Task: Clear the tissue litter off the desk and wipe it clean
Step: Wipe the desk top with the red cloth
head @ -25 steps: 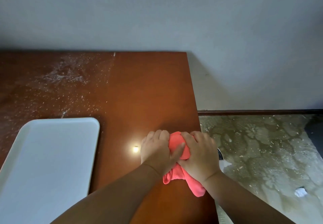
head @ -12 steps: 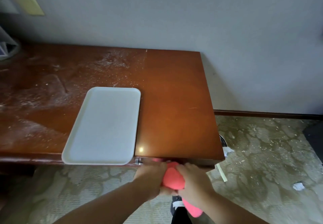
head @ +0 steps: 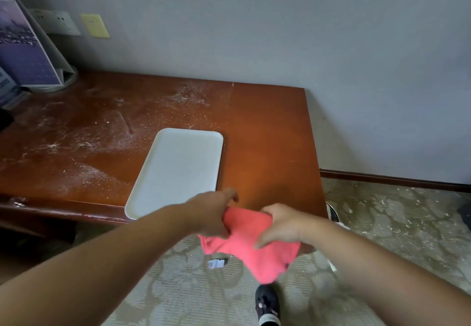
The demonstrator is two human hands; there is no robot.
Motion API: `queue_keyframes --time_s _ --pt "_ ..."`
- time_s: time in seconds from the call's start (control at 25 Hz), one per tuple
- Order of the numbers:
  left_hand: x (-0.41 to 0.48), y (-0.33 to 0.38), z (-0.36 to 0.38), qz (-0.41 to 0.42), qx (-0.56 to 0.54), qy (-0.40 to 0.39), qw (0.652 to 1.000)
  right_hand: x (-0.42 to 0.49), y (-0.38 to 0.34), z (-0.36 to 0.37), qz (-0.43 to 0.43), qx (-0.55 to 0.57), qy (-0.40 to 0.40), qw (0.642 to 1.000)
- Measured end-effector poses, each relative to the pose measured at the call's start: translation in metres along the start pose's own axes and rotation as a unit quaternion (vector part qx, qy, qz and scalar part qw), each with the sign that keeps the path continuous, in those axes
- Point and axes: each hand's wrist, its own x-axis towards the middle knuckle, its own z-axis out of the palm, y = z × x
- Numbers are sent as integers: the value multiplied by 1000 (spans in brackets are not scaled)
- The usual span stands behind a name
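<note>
Off the desk's (head: 267,134) near edge came the pink cloth (head: 257,251). Left hand (head: 214,215) and right hand (head: 280,225) each pinch its soft, floppy top.

Left hand (head: 214,217) and right hand (head: 280,225) grip the pink cloth (head: 267,262).

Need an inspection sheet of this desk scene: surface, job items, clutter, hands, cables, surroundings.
Surface: desk looks clean on the right part; white crumbs and streaks cover the left part.
Job's things: pink cloth held off the surface, in front of the desk's front edge.
Clutter: white tray at the front edge; display stand back left; paper scrap on the carpet.
Hands: left hand and right hand both grip the cloth.
Cables: nothing seen.
Surroundings: grey wall, wall sockets, speckled carpet, a shoe.
</note>
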Motion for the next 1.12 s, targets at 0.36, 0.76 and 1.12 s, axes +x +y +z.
queue_keyframes --time_s 0.36,0.76,1.12 --pt "32 36 -57 -203 -600 199 748 -15 -9 -86 -88 506 77 854" --pt "91 62 -21 -57 -783 3 619 0 61 -108 -33 725 135 675" --pt "87 84 -16 -229 -761 -172 582 -10 64 -123 -56 657 140 739"
